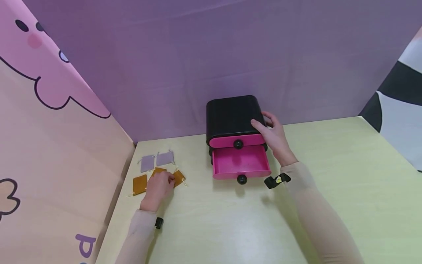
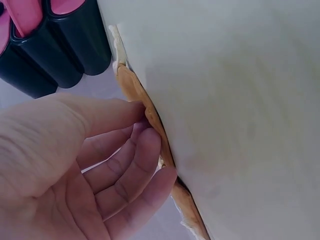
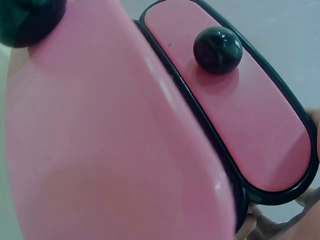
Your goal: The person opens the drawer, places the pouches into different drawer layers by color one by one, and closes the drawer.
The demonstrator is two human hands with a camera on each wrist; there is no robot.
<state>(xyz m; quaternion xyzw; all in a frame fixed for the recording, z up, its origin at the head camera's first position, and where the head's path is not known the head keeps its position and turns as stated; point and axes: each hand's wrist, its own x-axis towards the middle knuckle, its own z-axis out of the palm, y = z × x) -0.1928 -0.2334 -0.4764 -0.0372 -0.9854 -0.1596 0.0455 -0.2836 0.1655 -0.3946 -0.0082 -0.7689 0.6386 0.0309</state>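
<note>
My left hand (image 1: 157,189) is at the left of the table, its thumb and index finger pinching the edge of a mustard drawstring pouch (image 1: 179,177). In the left wrist view the same pouch (image 2: 132,85) appears edge-on, flat on the table. My right hand (image 1: 276,139) holds the right side of a black mini drawer cabinet (image 1: 232,113), thumb on its top. The lower pink drawer (image 1: 227,163) is pulled out, with nothing seen inside. The upper pink drawer (image 1: 224,142) is closed; the right wrist view shows its black round knob (image 3: 217,50).
Two more mustard pouches (image 1: 140,184) lie around my left hand, one partly hidden by it. Behind them lie two lilac pouches (image 1: 147,163). A purple backdrop (image 1: 165,73) rises behind the table (image 1: 224,223), and a printed panel (image 1: 66,146) stands at the left.
</note>
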